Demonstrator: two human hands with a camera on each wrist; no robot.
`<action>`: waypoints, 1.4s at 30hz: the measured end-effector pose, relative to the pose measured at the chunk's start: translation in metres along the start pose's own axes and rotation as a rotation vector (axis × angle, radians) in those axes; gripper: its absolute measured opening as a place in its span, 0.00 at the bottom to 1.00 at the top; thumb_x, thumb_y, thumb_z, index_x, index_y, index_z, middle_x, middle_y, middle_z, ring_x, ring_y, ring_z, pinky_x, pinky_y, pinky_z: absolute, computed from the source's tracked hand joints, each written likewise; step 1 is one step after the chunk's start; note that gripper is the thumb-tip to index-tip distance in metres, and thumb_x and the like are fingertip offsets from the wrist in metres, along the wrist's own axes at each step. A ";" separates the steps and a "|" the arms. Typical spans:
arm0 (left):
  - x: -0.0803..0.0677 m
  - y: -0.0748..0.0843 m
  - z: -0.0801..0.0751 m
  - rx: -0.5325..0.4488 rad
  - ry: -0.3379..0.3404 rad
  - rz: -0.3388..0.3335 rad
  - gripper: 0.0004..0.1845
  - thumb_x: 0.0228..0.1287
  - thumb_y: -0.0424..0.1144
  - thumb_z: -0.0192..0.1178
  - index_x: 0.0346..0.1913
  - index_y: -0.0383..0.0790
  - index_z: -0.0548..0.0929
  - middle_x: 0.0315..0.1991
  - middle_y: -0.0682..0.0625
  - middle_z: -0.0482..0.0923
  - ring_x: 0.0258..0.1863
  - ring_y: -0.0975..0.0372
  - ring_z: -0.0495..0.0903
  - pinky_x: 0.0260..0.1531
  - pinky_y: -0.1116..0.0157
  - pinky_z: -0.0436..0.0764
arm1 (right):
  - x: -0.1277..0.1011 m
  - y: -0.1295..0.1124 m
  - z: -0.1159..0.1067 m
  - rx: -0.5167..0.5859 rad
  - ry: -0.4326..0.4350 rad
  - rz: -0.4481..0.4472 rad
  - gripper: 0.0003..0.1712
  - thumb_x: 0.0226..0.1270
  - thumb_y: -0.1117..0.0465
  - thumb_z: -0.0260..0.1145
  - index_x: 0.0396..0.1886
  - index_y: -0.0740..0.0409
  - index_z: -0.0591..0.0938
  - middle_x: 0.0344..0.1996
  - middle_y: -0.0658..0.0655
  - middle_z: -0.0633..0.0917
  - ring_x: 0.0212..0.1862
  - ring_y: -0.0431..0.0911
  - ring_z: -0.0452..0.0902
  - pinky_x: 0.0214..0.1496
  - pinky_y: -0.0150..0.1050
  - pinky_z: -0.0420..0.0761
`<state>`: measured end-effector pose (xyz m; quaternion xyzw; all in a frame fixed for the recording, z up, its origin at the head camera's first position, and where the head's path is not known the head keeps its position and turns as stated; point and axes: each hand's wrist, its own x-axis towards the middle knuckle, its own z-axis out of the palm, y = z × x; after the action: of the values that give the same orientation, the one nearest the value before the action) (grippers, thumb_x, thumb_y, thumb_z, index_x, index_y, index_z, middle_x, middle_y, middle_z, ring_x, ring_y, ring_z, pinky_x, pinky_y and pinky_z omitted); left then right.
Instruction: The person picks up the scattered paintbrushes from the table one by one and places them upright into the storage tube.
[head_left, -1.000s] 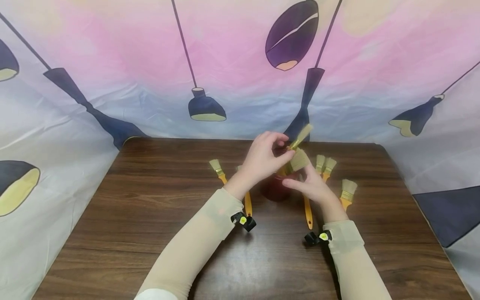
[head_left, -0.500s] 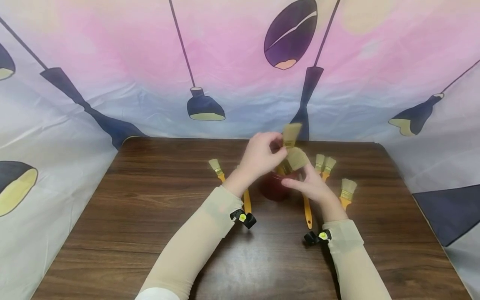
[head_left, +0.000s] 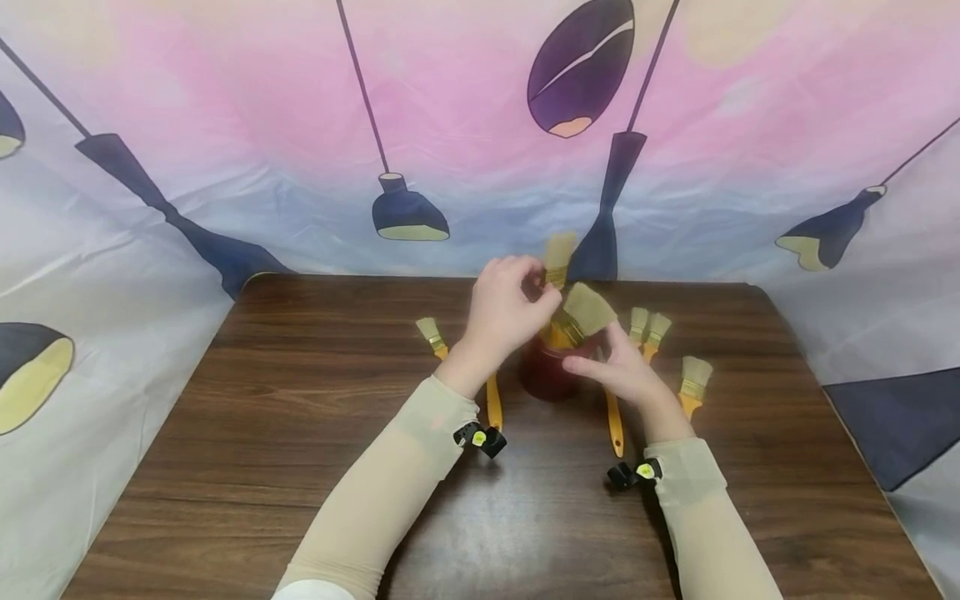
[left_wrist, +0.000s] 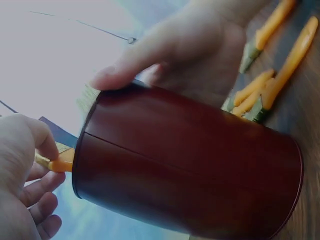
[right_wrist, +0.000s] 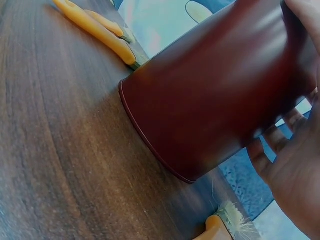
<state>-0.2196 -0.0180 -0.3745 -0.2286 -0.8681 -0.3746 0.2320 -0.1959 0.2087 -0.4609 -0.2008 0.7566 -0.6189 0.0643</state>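
L hand (head_left: 504,307) sits above the dark red cup (head_left: 550,375), fingers curled and pinching the orange handle of a paintbrush (head_left: 557,260) just under its ferrule, bristles up; wrist view shows the handle (left_wrist: 61,164) going down inside the rim, so the grip looks like it's there to steer the brush into the cup w/ the bristle end kept upward. R hand (head_left: 618,367) is at the cup's right side, fingers curled around the wall and fingertip (left_wrist: 107,79) on the rim; reads as a steadying hold so the cup doesn't tip or slide on the wooden table (head_left: 300,467) while brushes go in. A wider brush (head_left: 587,310) already stands in the cup, leaning right, bristles fanned above the R hand. The cup stands mid-table, upright, base flat on the wood (right_wrist: 150,145). Loose brushes lie flat either side, prob. laid out within reach: one to the left (head_left: 433,335) near the L wrist, a pair close together (head_left: 648,327) beyond the R hand, one more (head_left: 693,379) further right, plus a long orange handle (head_left: 615,425) by the R forearm. Vs. 1 s ago: the held brush was tilted hard right, bristles out past the cup; half a sec ago nearly upright; now upright and shifted left, L hand a bit left & back. R hand, cup and loose brushes unchanged.
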 end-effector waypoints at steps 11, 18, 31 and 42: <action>-0.001 0.004 0.003 0.081 -0.034 0.066 0.07 0.63 0.39 0.72 0.40 0.39 0.90 0.34 0.49 0.88 0.39 0.54 0.81 0.50 0.53 0.77 | 0.002 0.000 -0.002 0.016 -0.016 -0.003 0.59 0.71 0.68 0.75 0.90 0.46 0.50 0.85 0.57 0.58 0.84 0.55 0.53 0.83 0.63 0.56; -0.002 0.002 0.002 0.064 -0.090 -0.038 0.17 0.66 0.43 0.74 0.52 0.37 0.90 0.44 0.47 0.87 0.48 0.54 0.81 0.57 0.52 0.78 | 0.003 -0.001 -0.002 0.024 -0.017 -0.004 0.58 0.71 0.67 0.76 0.90 0.48 0.50 0.85 0.58 0.58 0.85 0.55 0.52 0.83 0.66 0.56; -0.005 -0.002 -0.009 -0.133 -0.097 -0.114 0.17 0.74 0.47 0.69 0.56 0.38 0.89 0.48 0.48 0.85 0.44 0.58 0.82 0.48 0.60 0.82 | 0.002 -0.002 -0.003 0.024 0.001 0.003 0.61 0.69 0.66 0.77 0.91 0.51 0.48 0.87 0.59 0.56 0.87 0.57 0.46 0.85 0.68 0.49; -0.048 -0.067 -0.048 -0.066 -0.118 -0.315 0.21 0.72 0.46 0.66 0.61 0.37 0.85 0.47 0.45 0.89 0.42 0.53 0.85 0.46 0.52 0.85 | 0.002 -0.001 0.000 0.001 0.018 0.033 0.62 0.68 0.63 0.79 0.90 0.50 0.50 0.86 0.59 0.57 0.88 0.57 0.46 0.86 0.65 0.48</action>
<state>-0.2088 -0.1060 -0.4096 -0.1189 -0.8925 -0.4207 0.1112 -0.1974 0.2076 -0.4598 -0.1825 0.7601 -0.6199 0.0679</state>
